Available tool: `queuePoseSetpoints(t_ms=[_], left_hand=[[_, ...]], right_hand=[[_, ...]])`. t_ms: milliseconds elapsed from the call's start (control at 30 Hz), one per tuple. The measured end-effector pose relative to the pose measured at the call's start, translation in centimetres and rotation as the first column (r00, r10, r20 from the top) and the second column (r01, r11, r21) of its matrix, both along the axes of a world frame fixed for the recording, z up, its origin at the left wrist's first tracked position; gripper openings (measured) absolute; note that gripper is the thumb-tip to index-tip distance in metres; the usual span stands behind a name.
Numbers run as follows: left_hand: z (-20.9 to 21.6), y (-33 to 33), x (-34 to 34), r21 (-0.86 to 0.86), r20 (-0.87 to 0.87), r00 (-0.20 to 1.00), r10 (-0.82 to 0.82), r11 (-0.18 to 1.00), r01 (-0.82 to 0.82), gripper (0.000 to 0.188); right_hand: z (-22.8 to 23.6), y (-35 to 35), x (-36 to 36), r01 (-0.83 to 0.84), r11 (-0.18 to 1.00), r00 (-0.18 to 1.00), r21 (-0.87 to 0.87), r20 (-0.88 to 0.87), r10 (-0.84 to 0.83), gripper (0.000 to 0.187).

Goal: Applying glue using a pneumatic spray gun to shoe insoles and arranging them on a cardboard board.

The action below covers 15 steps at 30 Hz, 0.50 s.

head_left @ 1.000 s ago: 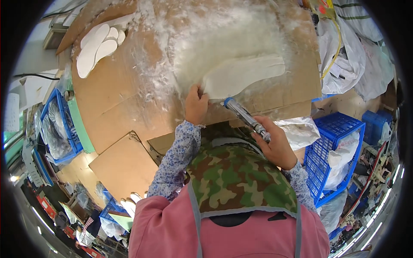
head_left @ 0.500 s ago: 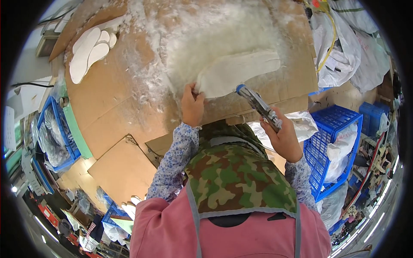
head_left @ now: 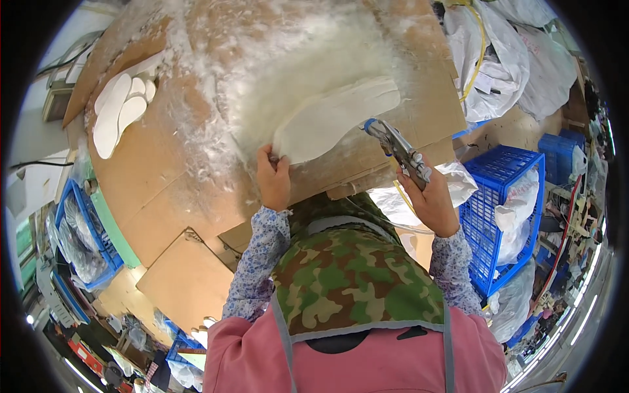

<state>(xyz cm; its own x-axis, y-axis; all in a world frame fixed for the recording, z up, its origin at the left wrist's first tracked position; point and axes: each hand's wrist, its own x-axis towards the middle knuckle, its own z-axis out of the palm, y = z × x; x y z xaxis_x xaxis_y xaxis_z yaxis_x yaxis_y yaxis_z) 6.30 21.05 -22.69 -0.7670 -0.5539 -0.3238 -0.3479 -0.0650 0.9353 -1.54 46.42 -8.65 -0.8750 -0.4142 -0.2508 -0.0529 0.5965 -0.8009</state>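
Note:
A large white insole [head_left: 337,121] lies slantwise on the cardboard in front of me. At its near left end, my left hand [head_left: 272,182] is closed, with thumb and fingertips pinching the edge; the exact contact is partly hidden. My right hand [head_left: 429,204] is wrapped around a metal spray gun [head_left: 400,149] with a blue ring at its nozzle. The nozzle points up and left toward the insole's near edge, a little apart from it. Pale whitish residue [head_left: 262,98] coats the cardboard around the insole.
Several white insoles [head_left: 108,118] are piled at the far left of the cardboard-covered table [head_left: 157,170]. Blue crates stand on the left [head_left: 108,229] and right [head_left: 491,216]. White plastic bags [head_left: 488,59] and a yellow hose [head_left: 480,62] are at the far right.
The spray gun has shifted right and slightly away along the insole's near edge. My left hand stays at the insole's end. The whole view has shifted a little.

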Motion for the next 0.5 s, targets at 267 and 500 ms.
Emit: queuePoseSetpoints(t_ms=[267,500], left_hand=[[-0.7,0.1,0.1,-0.001,-0.029,0.999,0.020,1.000,-0.020,0.030],[-0.8,0.0,0.3,0.011,-0.022,1.000,0.000,1.000,0.000,0.029]], right_hand=[[0.1,1.8,-0.9,0.097,0.995,0.995,0.033,-0.026,-0.096,0.027],[-0.2,3.0,-1.4,0.186,0.982,0.981,0.015,-0.064,-0.185,0.027]])
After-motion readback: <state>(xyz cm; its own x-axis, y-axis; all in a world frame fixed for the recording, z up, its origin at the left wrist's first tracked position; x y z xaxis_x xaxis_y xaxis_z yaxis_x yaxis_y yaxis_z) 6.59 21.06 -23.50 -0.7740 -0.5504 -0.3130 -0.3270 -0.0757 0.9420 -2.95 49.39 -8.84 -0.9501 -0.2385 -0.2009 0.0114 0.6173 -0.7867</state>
